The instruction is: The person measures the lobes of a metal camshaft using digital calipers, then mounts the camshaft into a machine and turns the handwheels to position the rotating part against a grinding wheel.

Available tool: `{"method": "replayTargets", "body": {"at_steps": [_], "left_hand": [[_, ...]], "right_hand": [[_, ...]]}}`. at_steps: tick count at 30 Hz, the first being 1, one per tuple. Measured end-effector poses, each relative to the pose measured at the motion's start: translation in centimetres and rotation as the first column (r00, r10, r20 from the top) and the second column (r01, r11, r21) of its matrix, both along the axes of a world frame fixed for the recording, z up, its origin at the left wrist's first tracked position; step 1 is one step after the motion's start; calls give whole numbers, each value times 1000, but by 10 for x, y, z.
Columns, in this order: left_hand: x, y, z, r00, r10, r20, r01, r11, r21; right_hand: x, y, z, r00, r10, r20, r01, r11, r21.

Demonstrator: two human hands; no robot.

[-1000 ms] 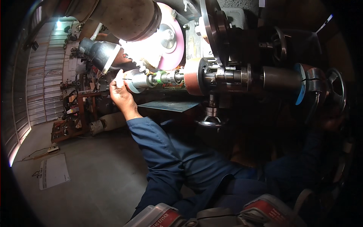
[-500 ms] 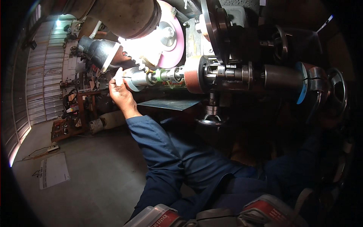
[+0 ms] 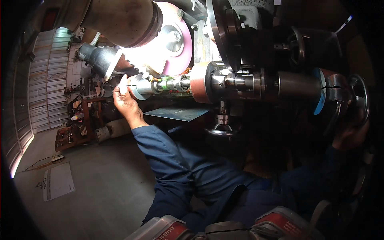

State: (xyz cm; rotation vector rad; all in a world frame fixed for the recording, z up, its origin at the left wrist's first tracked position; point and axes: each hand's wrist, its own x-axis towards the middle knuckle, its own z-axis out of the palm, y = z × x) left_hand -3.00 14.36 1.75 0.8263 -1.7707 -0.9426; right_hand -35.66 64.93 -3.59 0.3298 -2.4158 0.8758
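On the left, my left hand [image 3: 127,100] has its thumb and fingers closed at the outer end of a round split collar [image 3: 138,87] with a bluish edge; the fingertips are partly hidden. From there a shiny shaft [image 3: 172,83] with several lobes runs right, through a reddish-brown ring [image 3: 202,82] and on into a metal fixture [image 3: 240,82]. At the far right, in shadow, my right hand [image 3: 350,134] reaches up to the rim of a metal handwheel [image 3: 365,100], fingers bent around it. Behind the shaft stands a pink grinding wheel [image 3: 186,50], brightly lit.
A black lamp-like housing [image 3: 100,60] hangs above my left hand. Below the shaft sits a flat metal plate [image 3: 178,113], with a smaller handwheel [image 3: 222,130] beside it. A large steel disc [image 3: 224,36] rises at the back. A cluttered shelf [image 3: 86,120] stands at left.
The fixture on the shaft has turned and shows a different side. My right hand shows more clearly at the handwheel, whose rim has shifted. My left hand keeps its place on the collar.
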Motion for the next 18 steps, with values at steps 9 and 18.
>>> {"method": "replayTargets", "body": {"at_steps": [9,18], "left_hand": [[-12,1,0,999,30,21,-31,998,59],[-10,8,5,1000,15,26,-16,1000,23]], "right_hand": [[8,-33,51,957,-40,286,65,995,-80],[-18,5,-26,974,165,-158,-179,981,-78]]}}
